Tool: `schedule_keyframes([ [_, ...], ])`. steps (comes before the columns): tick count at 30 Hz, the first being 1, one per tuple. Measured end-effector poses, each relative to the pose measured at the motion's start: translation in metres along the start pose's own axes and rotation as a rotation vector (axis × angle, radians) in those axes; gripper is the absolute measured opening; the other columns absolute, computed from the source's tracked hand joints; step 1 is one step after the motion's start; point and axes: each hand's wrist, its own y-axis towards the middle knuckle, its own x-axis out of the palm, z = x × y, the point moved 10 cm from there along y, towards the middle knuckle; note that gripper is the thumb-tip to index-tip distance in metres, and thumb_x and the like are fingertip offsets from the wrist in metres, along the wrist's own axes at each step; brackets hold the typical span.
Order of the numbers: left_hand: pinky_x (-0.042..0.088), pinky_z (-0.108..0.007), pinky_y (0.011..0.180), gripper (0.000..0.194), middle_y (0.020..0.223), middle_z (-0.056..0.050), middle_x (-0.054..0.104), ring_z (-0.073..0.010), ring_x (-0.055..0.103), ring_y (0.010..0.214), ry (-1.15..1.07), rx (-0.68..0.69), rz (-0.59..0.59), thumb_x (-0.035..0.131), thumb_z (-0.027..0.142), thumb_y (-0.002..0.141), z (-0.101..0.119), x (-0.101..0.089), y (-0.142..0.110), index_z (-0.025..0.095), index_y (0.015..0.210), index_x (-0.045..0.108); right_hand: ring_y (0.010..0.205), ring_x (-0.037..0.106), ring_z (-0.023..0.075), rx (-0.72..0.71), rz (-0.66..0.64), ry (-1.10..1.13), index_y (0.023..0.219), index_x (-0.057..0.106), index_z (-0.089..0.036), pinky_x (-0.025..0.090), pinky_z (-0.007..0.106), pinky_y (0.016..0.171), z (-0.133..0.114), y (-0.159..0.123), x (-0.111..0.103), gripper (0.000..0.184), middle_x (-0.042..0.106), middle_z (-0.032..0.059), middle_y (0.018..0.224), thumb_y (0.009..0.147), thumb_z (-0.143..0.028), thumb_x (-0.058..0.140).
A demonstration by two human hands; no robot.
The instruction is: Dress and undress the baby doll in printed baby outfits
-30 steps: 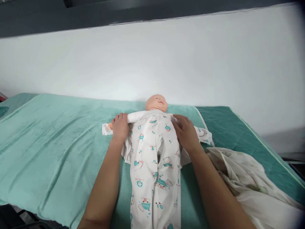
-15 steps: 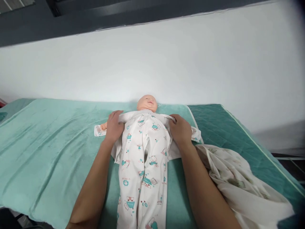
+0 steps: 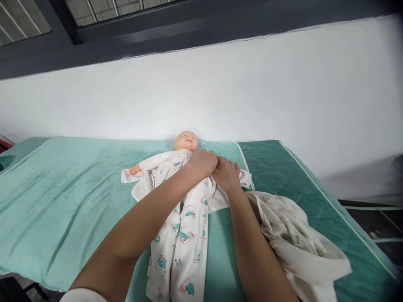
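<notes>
A baby doll (image 3: 185,141) lies on its back with its head towards the wall. White baby clothes with teal and pink prints cover it, the long printed trouser legs (image 3: 189,235) stretching towards me. Across the chest reaches my left hand (image 3: 204,162), its fingers curled at the doll's right-hand shoulder in the view. Right beside it, touching, my right hand (image 3: 227,173) is closed over the clothing on that same arm. My hands hide what lies exactly between the fingers. On the other side, the doll's white-sleeved arm (image 3: 154,160) rests above a spread printed sleeve (image 3: 128,176).
A crumpled white cloth with a leaf print (image 3: 292,235) lies by my right forearm. Light green padding (image 3: 78,201) covers the table, with a darker quilted part (image 3: 270,167) at the right. Behind stands a white wall (image 3: 252,96) below a dark window frame (image 3: 157,33).
My left hand has left the doll's left-hand side and crossed to meet my right hand at the other arm. The view has tilted up and shifted slightly right.
</notes>
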Motion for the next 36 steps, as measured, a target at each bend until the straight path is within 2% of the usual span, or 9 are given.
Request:
schedule_keyframes([
  [4, 0.048, -0.042, 0.094, 0.036, 0.130, -0.017, 0.062, -0.0304, 0.060, 0.119, 0.000, -0.058, 0.006, 0.046, 0.020, 0.096, -0.004, 0.008, 0.014, 0.014, 0.130, 0.059, 0.125, 0.054, 0.0319, 0.001, -0.013, 0.012, 0.116, 0.062, -0.017, 0.019, 0.054, 0.116, 0.001, 0.000, 0.002, 0.032, 0.065, 0.0137, 0.126, 0.096, -0.031, 0.041],
  [7, 0.047, -0.042, 0.097, 0.036, 0.130, -0.017, 0.063, -0.0300, 0.060, 0.119, 0.016, -0.092, -0.014, 0.050, 0.020, 0.094, -0.013, 0.010, 0.015, 0.015, 0.129, 0.059, 0.120, 0.057, 0.0282, 0.010, 0.028, 0.060, 0.121, 0.062, -0.021, 0.019, 0.050, 0.116, 0.005, 0.001, -0.003, 0.034, 0.068, 0.0095, 0.123, 0.095, -0.029, 0.042],
  [11, 0.048, -0.042, 0.096, 0.037, 0.129, -0.016, 0.063, -0.0308, 0.060, 0.119, 0.064, -0.115, -0.029, 0.056, 0.018, 0.089, -0.030, 0.007, 0.013, 0.017, 0.125, 0.062, 0.111, 0.062, 0.0246, 0.081, 0.128, 0.108, 0.115, 0.066, -0.022, 0.030, 0.041, 0.109, 0.017, 0.000, -0.016, 0.033, 0.072, 0.0068, 0.112, 0.092, -0.020, 0.042],
  [13, 0.048, -0.044, 0.096, 0.038, 0.130, -0.017, 0.062, -0.0320, 0.059, 0.119, 0.088, -0.118, -0.029, 0.055, 0.017, 0.089, -0.033, 0.008, 0.013, 0.016, 0.126, 0.061, 0.108, 0.063, 0.0253, 0.106, 0.129, 0.115, 0.114, 0.066, -0.023, 0.035, 0.038, 0.102, 0.020, 0.000, -0.018, 0.032, 0.073, 0.0076, 0.111, 0.092, -0.021, 0.042],
  [20, 0.044, -0.048, 0.102, 0.031, 0.127, -0.017, 0.065, -0.0310, 0.057, 0.122, 0.109, 0.010, -0.057, 0.047, 0.020, 0.094, 0.000, 0.031, 0.030, 0.015, 0.118, 0.065, 0.109, 0.063, 0.0285, 0.116, -0.006, 0.040, 0.113, 0.068, -0.020, 0.039, 0.037, 0.092, 0.020, 0.003, -0.005, 0.036, 0.072, 0.0131, 0.114, 0.098, -0.034, 0.039],
  [25, 0.044, -0.046, 0.102, 0.031, 0.119, -0.016, 0.070, -0.0294, 0.064, 0.114, 0.108, 0.086, -0.074, 0.057, 0.018, 0.088, 0.002, 0.041, 0.043, 0.015, 0.117, 0.065, 0.108, 0.065, 0.0285, 0.132, -0.017, 0.015, 0.110, 0.070, -0.020, 0.041, 0.036, 0.088, 0.024, 0.006, -0.002, 0.036, 0.072, 0.0138, 0.112, 0.098, -0.034, 0.039],
  [31, 0.046, -0.045, 0.099, 0.033, 0.119, -0.017, 0.070, -0.0302, 0.065, 0.113, 0.138, 0.100, -0.027, 0.052, 0.013, 0.089, 0.001, 0.042, 0.044, 0.013, 0.120, 0.063, 0.101, 0.066, 0.0293, 0.168, -0.025, 0.056, 0.104, 0.071, -0.018, 0.041, 0.035, 0.082, 0.028, 0.007, -0.001, 0.037, 0.073, 0.0161, 0.105, 0.097, -0.034, 0.039],
  [36, 0.046, -0.046, 0.099, 0.035, 0.120, -0.016, 0.070, -0.0304, 0.064, 0.114, 0.177, 0.100, -0.009, 0.054, 0.011, 0.088, -0.001, 0.031, 0.036, 0.013, 0.121, 0.062, 0.100, 0.064, 0.0286, 0.180, -0.008, 0.144, 0.106, 0.069, -0.020, 0.039, 0.033, 0.076, 0.031, 0.007, -0.004, 0.036, 0.072, 0.0131, 0.109, 0.097, -0.036, 0.039],
])
